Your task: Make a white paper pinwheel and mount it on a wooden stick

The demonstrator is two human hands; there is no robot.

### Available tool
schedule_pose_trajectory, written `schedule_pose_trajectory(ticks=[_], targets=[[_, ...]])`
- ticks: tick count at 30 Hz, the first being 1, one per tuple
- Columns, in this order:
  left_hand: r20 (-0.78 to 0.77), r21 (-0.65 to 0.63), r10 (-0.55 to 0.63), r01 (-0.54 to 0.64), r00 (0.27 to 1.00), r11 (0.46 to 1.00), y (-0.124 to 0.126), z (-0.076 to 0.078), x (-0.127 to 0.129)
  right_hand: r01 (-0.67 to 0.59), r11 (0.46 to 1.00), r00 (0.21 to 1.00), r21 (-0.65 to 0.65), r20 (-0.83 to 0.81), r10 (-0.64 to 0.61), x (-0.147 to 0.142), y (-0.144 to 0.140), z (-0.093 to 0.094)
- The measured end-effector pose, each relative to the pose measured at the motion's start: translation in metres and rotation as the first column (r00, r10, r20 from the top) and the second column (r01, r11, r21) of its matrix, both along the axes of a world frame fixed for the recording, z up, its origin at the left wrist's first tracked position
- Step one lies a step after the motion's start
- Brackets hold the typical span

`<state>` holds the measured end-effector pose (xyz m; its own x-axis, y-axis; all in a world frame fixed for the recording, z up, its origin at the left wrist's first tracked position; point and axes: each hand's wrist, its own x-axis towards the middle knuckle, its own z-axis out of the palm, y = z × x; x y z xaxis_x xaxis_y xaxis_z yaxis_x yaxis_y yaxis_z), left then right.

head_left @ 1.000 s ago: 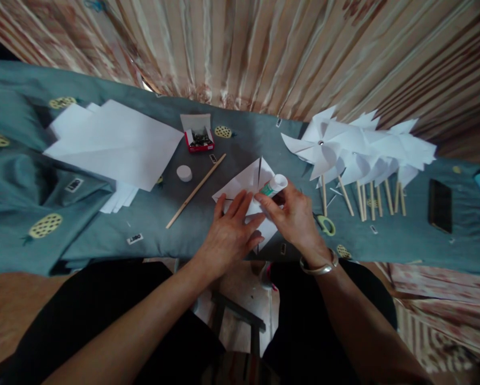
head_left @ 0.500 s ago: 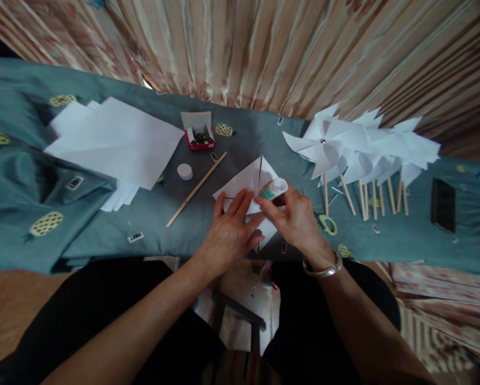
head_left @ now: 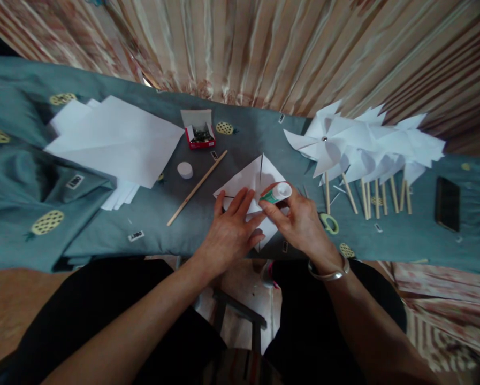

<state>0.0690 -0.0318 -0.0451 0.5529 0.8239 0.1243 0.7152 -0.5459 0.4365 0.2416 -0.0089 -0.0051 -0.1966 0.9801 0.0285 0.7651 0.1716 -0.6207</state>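
Fingers of the left hand [head_left: 231, 232] lie loosely spread, pressing one cut paper square [head_left: 242, 179] to the cloth [head_left: 155, 243], while those of the right hand [head_left: 299, 216] are closed around one glue stick [head_left: 279, 193], tilted near the square's middle. This looks like gluing, and the next move calls for keeping the square still. Around it lie bunched pinwheels [head_left: 352, 141], about nine handles [head_left: 327, 195] showing, one loose stick [head_left: 197, 187], one red box [head_left: 202, 144], one white cap [head_left: 184, 170].

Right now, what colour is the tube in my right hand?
The tube is white and green; see the head view.
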Motion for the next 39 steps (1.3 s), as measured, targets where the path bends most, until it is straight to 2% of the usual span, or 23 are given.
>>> schedule_pose_trajectory(ticks=[39], targets=[[-0.005, 0.001, 0.004, -0.004, 1.0, 1.0, 0.0, 0.001, 0.0, 0.111, 0.993, 0.994, 0.032, -0.019, -0.111, 0.0, 0.011, -0.008]])
